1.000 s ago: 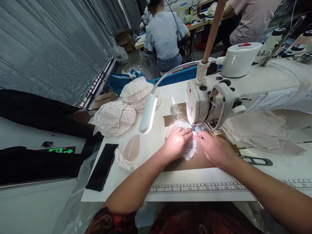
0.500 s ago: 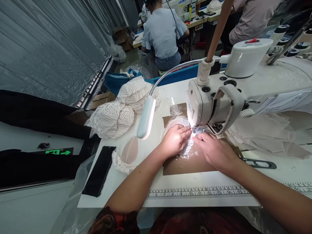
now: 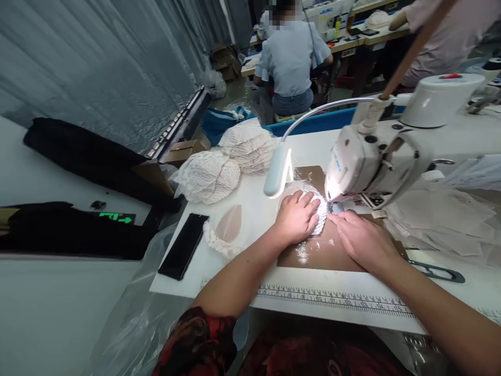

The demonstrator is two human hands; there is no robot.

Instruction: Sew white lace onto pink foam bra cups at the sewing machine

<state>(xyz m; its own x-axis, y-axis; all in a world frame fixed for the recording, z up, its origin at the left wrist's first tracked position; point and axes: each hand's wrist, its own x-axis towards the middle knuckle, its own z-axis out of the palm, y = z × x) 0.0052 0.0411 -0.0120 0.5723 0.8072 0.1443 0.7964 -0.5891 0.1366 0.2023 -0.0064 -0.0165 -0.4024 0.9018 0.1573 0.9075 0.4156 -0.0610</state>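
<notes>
My left hand (image 3: 298,216) lies palm down with its fingers spread over a white lace cup (image 3: 321,211), pressing it on the brown board (image 3: 324,256). The cup's right edge is beside the needle area of a white sewing machine (image 3: 352,162). My right hand (image 3: 364,237) rests on the board to the right, its fingers drawn together and partly curled. One of its fingertips reaches the cup's edge just below the presser foot; whether it pinches fabric there is hidden. A lamp (image 3: 277,171) on a bendable neck lights the spot.
Stacked lace cups (image 3: 211,177) and a lone cup (image 3: 229,224) lie leftward, near a black phone (image 3: 183,245). Sheer fabric pieces (image 3: 442,219) and a dark flat tool (image 3: 438,270) sit at right. A printed ruler (image 3: 332,300) runs along the front edge. A seated person (image 3: 289,62) works behind.
My left hand has drawn back slightly from the needle, its fingers now spread wider on the lace cup. My right hand stays close to the presser foot. The whole view has swung left.
</notes>
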